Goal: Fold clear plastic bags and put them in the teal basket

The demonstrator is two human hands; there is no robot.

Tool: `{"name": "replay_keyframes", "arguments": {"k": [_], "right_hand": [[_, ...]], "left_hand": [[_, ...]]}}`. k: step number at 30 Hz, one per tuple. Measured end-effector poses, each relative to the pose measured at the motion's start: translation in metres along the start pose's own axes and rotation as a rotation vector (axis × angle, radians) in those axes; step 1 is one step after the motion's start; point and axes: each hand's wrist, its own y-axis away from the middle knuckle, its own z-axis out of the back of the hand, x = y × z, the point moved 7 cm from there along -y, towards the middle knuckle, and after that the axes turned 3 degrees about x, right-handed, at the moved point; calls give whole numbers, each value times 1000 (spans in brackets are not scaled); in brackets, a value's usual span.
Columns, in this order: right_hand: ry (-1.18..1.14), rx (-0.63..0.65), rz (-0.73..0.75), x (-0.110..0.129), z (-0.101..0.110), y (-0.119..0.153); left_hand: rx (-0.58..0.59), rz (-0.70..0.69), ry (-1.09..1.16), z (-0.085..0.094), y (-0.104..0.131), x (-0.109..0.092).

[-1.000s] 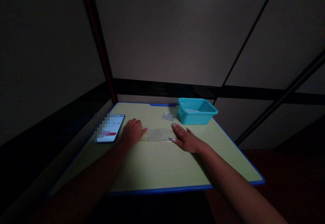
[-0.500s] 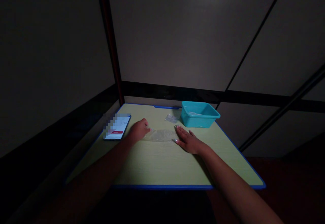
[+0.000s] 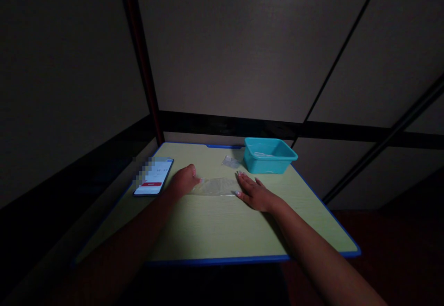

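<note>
A clear plastic bag (image 3: 218,186) lies flattened across the table between my two hands. At its left end is my left hand (image 3: 183,181), its fingers curled in and its thumb lying on the plastic; the gripped edge is largely hidden by the hand. My right hand (image 3: 255,194) rests flat over the bag's right end, fingers spread and pressing it down. Just beyond the bag, a small clear plastic packet (image 3: 231,161) lies loose on the tabletop.
A turquoise plastic basket (image 3: 270,165) with some clear plastic inside stands at the back right of the blue-edged table (image 3: 215,232). To the left of my left hand lies a phone (image 3: 154,178) with its screen lit. Walls (image 3: 222,56) close in behind and left.
The camera view has shifted slightly, so everything sits a little further left. Both hands keep nearly the same place on the bag.
</note>
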Motion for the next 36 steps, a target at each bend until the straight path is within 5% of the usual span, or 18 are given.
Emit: {"name": "replay_keyframes", "arguments": {"k": [9,13,15,17,20,25,36], "right_hand": [[-20,-39,9,-3,1,0],[-38,-101,30,-1,6,1],[-39,-128,37,2,8,1],[-26,-155,49,8,9,1],[14,-186,77,19,7,-1],[57,-90,89,28,-6,-4],[46,-29,87,27,-8,-4]], "left_hand": [[-122,-18,29,7,-1,0],[-350,-152,-64,24,15,-21],[-365,-264,-103,20,27,-38],[-314,-396,-165,8,39,-56],[-62,-584,-226,-26,53,-74],[200,-612,-197,-54,56,-76],[249,-404,-206,-53,42,-52]]}}
